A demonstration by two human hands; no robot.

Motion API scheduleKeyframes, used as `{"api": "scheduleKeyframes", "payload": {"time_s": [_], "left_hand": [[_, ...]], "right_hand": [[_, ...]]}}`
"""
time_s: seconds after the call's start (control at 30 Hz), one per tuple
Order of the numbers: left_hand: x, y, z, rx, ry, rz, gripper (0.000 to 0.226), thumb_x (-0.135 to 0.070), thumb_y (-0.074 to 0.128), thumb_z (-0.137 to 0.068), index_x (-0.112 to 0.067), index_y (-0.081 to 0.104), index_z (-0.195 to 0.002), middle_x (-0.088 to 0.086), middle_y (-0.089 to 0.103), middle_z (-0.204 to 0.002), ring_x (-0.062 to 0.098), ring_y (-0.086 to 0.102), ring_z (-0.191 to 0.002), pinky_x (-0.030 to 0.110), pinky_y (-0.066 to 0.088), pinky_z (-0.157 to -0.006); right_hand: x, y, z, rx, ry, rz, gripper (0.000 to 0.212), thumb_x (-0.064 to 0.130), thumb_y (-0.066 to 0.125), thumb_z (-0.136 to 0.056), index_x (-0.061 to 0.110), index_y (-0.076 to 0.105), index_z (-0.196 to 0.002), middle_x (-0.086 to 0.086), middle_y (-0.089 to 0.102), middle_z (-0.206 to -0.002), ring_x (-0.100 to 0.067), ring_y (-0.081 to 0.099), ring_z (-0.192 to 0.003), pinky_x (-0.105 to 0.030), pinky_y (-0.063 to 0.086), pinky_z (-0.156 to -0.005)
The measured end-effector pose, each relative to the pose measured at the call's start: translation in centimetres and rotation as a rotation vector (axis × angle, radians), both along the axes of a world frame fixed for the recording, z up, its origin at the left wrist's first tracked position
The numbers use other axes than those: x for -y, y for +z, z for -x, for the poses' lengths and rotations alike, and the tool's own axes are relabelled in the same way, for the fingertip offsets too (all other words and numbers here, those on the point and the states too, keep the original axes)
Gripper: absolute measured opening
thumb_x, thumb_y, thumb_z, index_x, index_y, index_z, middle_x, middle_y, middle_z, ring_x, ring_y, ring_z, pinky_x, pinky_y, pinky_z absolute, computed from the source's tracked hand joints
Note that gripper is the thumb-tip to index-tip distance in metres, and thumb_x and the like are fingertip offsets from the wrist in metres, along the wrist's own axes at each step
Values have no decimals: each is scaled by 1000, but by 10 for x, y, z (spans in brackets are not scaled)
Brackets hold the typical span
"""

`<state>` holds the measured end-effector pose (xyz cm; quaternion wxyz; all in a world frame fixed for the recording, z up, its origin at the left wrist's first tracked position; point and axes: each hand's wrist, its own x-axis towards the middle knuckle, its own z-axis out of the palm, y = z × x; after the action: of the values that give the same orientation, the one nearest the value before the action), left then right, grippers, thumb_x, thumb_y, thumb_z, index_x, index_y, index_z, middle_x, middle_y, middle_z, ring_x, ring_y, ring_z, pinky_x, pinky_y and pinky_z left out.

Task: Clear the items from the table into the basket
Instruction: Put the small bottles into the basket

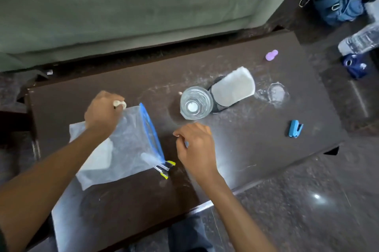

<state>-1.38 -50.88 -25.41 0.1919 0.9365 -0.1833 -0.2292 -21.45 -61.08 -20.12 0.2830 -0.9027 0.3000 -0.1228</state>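
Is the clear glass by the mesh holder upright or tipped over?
Upright: from above, the glass shows its round rim circling its base, standing on the table.

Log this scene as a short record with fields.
left hand: grips the far corner of the zip bag
right hand: fingers curled beside the bag's blue zip; whether it holds anything is unclear
zip bag: lies flat on the table
glass: upright, beside the black mesh holder
black mesh holder: holds a white sheet
loose items: purple object, blue stapler

No readable text or labels.
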Motion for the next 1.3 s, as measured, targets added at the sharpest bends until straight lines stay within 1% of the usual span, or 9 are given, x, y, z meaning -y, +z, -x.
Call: {"api": "scheduleKeyframes", "payload": {"time_s": [0.3, 0.47, 0.53, 0.63, 0.73, 0.8, 1.0, 1.13, 1.3], "left_hand": [[103, 87, 43, 227, -184, 336, 23, -16, 59, -83, -23, 69, -103, -3, 60, -108, 22, 61, -91, 39, 52, -81], [168, 116, 58, 265, -239, 462, 28, -11, 57, -80, -17, 66, -106, 2, 67, -104, 26, 62, -92, 44, 52, -80], [187, 119, 63, 241, -226, 470, 26, -11, 59, -80, -18, 68, -103, 2, 69, -101, 27, 64, -89, 43, 52, -80], [213, 117, 74, 198, -254, 429, 23, -13, 59, -82, -21, 69, -101, 0, 71, -101, 28, 63, -87, 42, 52, -80], [234, 107, 84, 176, -262, 382, 23, -17, 55, -85, -24, 70, -100, -1, 72, -100, 27, 61, -91, 41, 52, -79], [243, 102, 89, 182, -263, 367, 25, -19, 53, -86, -26, 69, -103, -3, 72, -103, 24, 61, -96, 39, 52, -80], [250, 95, 91, 213, -258, 379, 26, -16, 53, -86, -26, 69, -105, -7, 71, -106, 22, 62, -92, 37, 52, -76], [241, 102, 87, 234, -252, 401, 25, -17, 54, -88, -26, 68, -105, -9, 69, -106, 19, 62, -91, 35, 51, -75], [216, 122, 62, 231, -307, 436, 25, -17, 57, -85, -25, 69, -105, -7, 70, -107, 21, 65, -95, 40, 51, -84]], "right_hand": [[93, 37, 2, 286, -101, 173, 13, -5, 55, -74, 1, 67, -72, -10, 68, -74, -33, 60, -69, -43, 46, -67], [176, 55, -7, 391, -247, 302, 18, 2, 47, -76, 2, 66, -73, -10, 68, -73, -33, 56, -70, -40, 45, -67], [216, 44, -12, 309, -339, 296, 22, 2, 46, -77, 2, 68, -80, -12, 69, -80, -33, 56, -76, -40, 46, -70], [276, 6, -17, -47, -365, 289, 30, -2, 41, -80, -1, 65, -98, -15, 64, -110, -34, 51, -101, -41, 45, -76], [323, -40, -12, -419, -272, 310, 35, -9, 38, -82, -3, 55, -113, -16, 45, -137, -33, 36, -127, -44, 42, -91], [343, -61, -7, -513, -289, 297, 41, -9, 38, -86, -3, 44, -126, -18, 30, -148, -36, 26, -135, -46, 41, -96], [358, -65, -9, -423, -362, 223, 21, -10, 43, -83, -3, 53, -100, -23, 48, -114, -42, 55, -89, -38, 36, -58], [338, -28, -22, -175, -406, 204, 21, -1, 46, -82, 5, 61, -96, -17, 57, -105, -37, 55, -85, -34, 33, -58], [275, 34, -40, 58, -245, 82, 26, 11, 53, -80, 16, 68, -100, -9, 62, -97, -28, 59, -83, -38, 50, -67]]}}
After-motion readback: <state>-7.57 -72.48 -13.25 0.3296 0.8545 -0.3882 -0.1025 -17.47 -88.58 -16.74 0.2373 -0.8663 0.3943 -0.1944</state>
